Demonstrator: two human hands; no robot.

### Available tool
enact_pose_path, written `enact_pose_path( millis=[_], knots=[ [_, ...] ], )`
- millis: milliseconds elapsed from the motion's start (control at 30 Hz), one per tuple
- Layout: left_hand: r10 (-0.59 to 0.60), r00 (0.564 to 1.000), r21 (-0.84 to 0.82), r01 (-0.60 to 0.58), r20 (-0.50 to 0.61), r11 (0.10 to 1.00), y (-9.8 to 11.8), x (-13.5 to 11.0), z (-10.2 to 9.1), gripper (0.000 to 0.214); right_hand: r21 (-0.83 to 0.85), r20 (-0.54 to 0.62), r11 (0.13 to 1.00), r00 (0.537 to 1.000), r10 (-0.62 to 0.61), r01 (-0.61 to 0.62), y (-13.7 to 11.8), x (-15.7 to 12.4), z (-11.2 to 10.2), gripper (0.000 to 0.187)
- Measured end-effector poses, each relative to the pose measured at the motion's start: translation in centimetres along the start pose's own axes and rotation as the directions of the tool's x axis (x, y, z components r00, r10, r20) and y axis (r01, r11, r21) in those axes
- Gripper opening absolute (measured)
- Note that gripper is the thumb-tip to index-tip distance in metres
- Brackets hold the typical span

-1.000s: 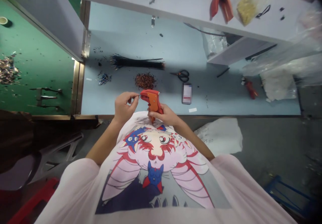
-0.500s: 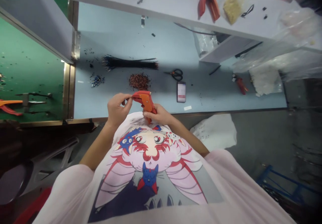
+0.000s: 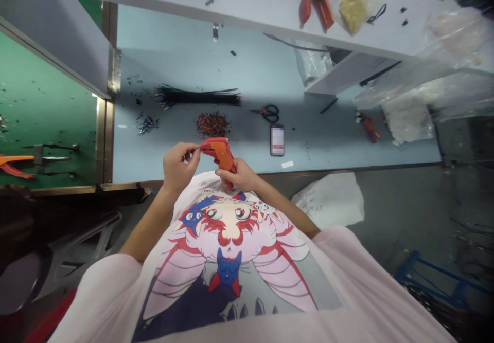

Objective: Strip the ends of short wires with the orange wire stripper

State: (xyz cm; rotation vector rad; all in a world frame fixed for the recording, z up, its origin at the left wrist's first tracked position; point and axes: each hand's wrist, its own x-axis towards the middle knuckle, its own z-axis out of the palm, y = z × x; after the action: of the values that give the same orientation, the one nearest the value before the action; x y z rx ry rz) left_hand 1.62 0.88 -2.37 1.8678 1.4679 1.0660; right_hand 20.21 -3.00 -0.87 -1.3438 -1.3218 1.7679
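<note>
My right hand [image 3: 243, 174] is wrapped around the handles of an orange and red wire stripper [image 3: 222, 152], held upright between my body and the bench edge. Its red head points left. At the tip of that head, my left hand [image 3: 180, 164] has thumb and forefinger pinched together on a thin dark wire, mostly hidden by the fingers. Just beyond the tool lies a heap of small reddish-brown scraps [image 3: 212, 124]. Behind the heap stretches a bundle of black wires [image 3: 198, 97] with bared ends. A small cluster of blue and silvery bits [image 3: 147, 125] lies to the left.
Black-handled scissors [image 3: 270, 112] and a phone [image 3: 277, 140] lie right of the scraps. Red-handled pliers [image 3: 369, 128] rest farther right near plastic bags. Overhead runs a white shelf [image 3: 154, 3] bearing another red-orange tool [image 3: 316, 1]. A partition [image 3: 73, 44] stands left.
The view has shifted slightly. Both hands and the wire stripper keep nearly the same pose, with the tool's head still at the left fingertips.
</note>
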Motion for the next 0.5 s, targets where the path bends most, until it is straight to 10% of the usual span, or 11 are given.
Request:
enact_pose_path(
  millis=[500],
  knots=[
    [-0.058,0.998,0.065,0.056,0.021,0.996,-0.44,-0.17,0.48,0.011,-0.007,-0.018,1.0,1.0,0.005,-0.005,0.66,0.54,0.25,0.032]
  ],
)
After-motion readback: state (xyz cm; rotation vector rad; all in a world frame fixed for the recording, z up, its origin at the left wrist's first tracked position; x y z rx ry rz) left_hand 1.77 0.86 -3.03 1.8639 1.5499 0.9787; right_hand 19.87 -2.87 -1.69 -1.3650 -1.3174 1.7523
